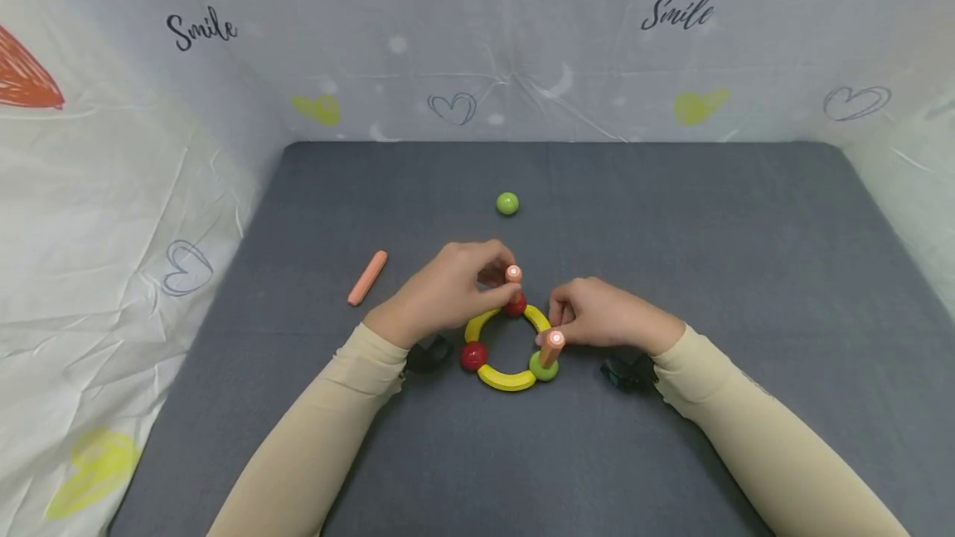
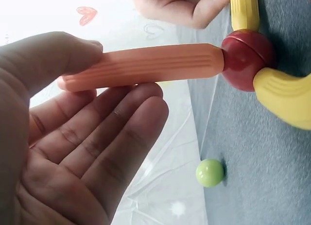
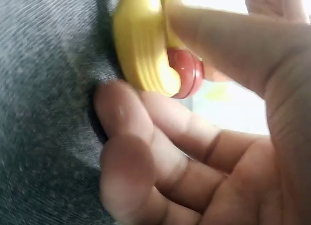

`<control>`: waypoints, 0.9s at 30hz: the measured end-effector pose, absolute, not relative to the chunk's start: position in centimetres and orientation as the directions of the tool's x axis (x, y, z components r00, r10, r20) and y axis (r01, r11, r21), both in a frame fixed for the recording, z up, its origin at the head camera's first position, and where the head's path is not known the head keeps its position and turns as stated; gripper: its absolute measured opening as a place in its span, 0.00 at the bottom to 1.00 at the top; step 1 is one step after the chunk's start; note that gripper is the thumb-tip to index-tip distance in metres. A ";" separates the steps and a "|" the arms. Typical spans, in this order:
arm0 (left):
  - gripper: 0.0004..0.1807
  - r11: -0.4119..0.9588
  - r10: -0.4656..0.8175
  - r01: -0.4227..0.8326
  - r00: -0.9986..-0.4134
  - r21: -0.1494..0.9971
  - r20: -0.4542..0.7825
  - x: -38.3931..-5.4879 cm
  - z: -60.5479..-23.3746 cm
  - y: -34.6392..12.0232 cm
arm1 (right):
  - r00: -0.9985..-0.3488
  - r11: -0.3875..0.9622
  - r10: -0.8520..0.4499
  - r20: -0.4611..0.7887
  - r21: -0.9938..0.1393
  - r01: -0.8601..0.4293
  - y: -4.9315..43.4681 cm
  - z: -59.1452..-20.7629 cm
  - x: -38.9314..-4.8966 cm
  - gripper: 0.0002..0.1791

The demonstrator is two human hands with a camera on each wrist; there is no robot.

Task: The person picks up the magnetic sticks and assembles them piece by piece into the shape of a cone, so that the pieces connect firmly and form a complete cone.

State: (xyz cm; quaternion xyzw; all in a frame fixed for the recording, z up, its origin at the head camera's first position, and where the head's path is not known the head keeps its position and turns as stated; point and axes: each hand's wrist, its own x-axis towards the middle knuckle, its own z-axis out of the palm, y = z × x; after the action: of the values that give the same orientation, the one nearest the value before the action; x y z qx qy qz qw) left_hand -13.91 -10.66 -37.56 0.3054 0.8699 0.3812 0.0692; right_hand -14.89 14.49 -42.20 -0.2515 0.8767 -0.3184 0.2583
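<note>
On the table lies a ring of yellow curved sticks joined by two red balls and a green ball (image 1: 543, 370). My left hand (image 1: 455, 284) pinches the top part of an orange stick (image 2: 155, 64), thumb against fingers. That stick stands upright on the far red ball (image 2: 245, 60), its lower end meeting the ball. At the ring's right side my right hand (image 1: 615, 315) grips a yellow curved stick (image 3: 141, 45) between thumb and fingers. Another orange stick (image 1: 552, 350) rises from the green ball, with no hand holding it. The other red ball (image 1: 473, 356) sits at the ring's left.
A loose green ball (image 1: 507, 204) rests beyond the ring. One loose orange stick (image 1: 367, 278) lies left of the left hand. The grey table (image 1: 709, 230) is bordered at the back and sides by a printed white sheet (image 1: 582, 40).
</note>
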 end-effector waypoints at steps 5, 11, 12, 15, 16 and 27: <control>0.07 0.498 0.613 0.485 -0.783 0.718 0.104 -13.7 -37.7 -10.3 | -0.764 0.610 -0.613 -0.202 -0.735 -0.296 14.1 -42.3 -14.9 0.25; 0.08 0.477 0.635 0.503 -0.765 0.721 0.113 -13.7 -37.8 -10.3 | -0.741 0.517 -0.668 -0.072 -0.760 -0.393 13.5 -43.5 -14.7 0.21; 0.09 0.476 0.637 0.506 -0.762 0.719 0.115 -13.7 -37.8 -10.3 | -0.742 0.515 -0.668 -0.057 -0.755 -0.406 13.5 -43.6 -14.7 0.19; 0.09 0.464 0.646 0.518 -0.753 0.719 0.126 -13.7 -37.9 -10.3 | -0.750 0.515 -0.661 -0.031 -0.746 -0.422 13.4 -43.8 -14.7 0.12; 0.09 0.459 0.649 0.522 -0.750 0.718 0.130 -13.7 -37.9 -10.3 | -0.752 0.515 -0.659 -0.029 -0.746 -0.422 13.4 -43.8 -14.7 0.12; 0.15 0.575 0.633 0.528 -0.771 0.625 0.070 -14.1 -37.7 -10.7 | -0.780 0.535 -0.626 0.007 -0.723 -0.436 14.1 -43.5 -15.2 0.13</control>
State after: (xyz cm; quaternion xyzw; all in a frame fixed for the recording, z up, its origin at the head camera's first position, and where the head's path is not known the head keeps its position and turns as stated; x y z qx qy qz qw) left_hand -14.10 -10.70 -37.66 0.3284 0.8836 0.3239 0.0809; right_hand -15.18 14.09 -43.51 -0.3064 0.8668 -0.3722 0.1277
